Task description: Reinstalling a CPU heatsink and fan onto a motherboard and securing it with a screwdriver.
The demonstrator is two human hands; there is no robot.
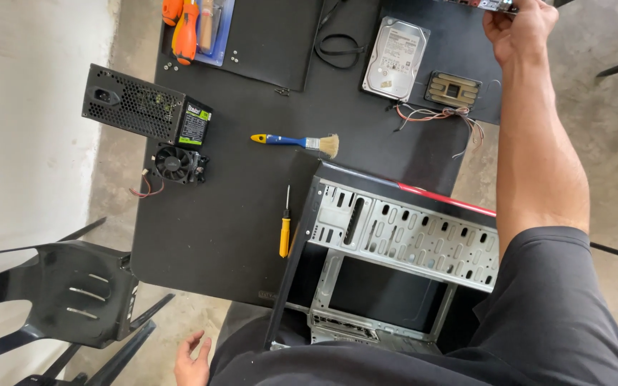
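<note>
My right hand (pixel 518 30) reaches to the far right corner of the black table (pixel 230 214) and is closed on the edge of a circuit board (pixel 482 4), mostly cut off by the top of the view. My left hand (pixel 192 358) hangs low beside my thigh, below the table's near edge, fingers apart and holding nothing. An open metal computer case (pixel 395 239) lies on the table right in front of me. A silver hard drive (pixel 395 58) and a small brown heat sink (pixel 453 89) with loose wires (pixel 441 114) lie just below my right hand.
A blue-handled paintbrush (pixel 298 141) and a yellow screwdriver (pixel 285 232) lie mid-table. At the left sit a black power supply (pixel 137 107) and a small fan (pixel 177 164). Orange-handled tools (pixel 184 28), a black panel (pixel 273 39) and a black chair (pixel 59 293) are also in view.
</note>
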